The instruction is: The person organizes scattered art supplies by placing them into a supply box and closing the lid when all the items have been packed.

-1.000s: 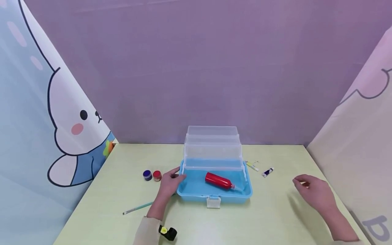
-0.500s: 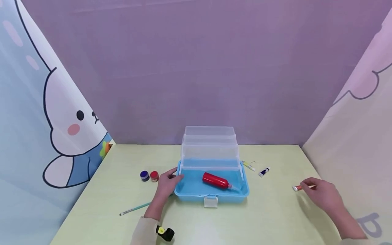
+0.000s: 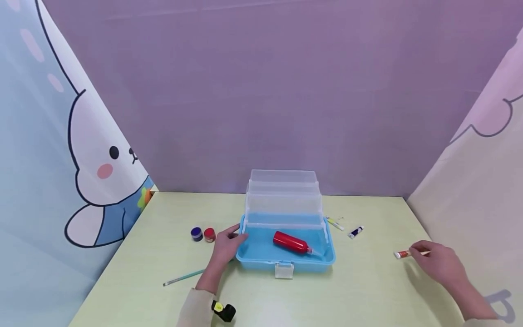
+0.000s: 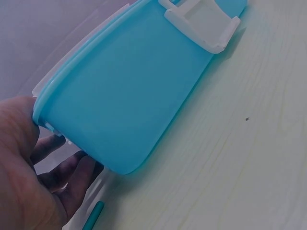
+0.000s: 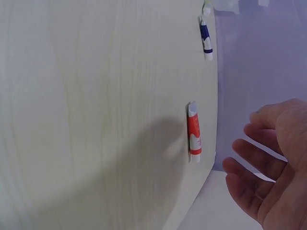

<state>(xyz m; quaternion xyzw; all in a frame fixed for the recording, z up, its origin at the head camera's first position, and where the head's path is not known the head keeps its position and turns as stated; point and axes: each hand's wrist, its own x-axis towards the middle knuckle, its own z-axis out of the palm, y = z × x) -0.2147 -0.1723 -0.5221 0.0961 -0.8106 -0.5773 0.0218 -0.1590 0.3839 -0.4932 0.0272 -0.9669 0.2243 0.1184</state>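
Note:
A blue storage box point(image 3: 261, 265) with its clear lid point(image 3: 283, 202) raised stands mid-table. My left hand point(image 3: 226, 247) grips its left end, thumb over the rim; in the left wrist view the fingers point(image 4: 79, 177) curl against the outer wall. Inside the box lies a red squeeze bottle point(image 3: 291, 242), nozzle toward the right. At the right side of the table, my right hand point(image 3: 440, 263) hovers beside a red-and-white paint tube point(image 3: 402, 255). The right wrist view shows that tube point(image 5: 194, 132) lying on the table, apart from the loosely bent fingers, which hold nothing.
Left of the box stand a purple-lidded jar point(image 3: 196, 234) and a red-lidded jar point(image 3: 209, 235). A teal paintbrush point(image 3: 184, 277) lies partly behind the left forearm. Right of the box are a dark blue paint tube point(image 3: 356, 232) and a yellow tube point(image 3: 335, 223).
My right hand has drawn back a little to the right, and the red paint tube that it covered now shows. The left hand keeps its grip on the box.

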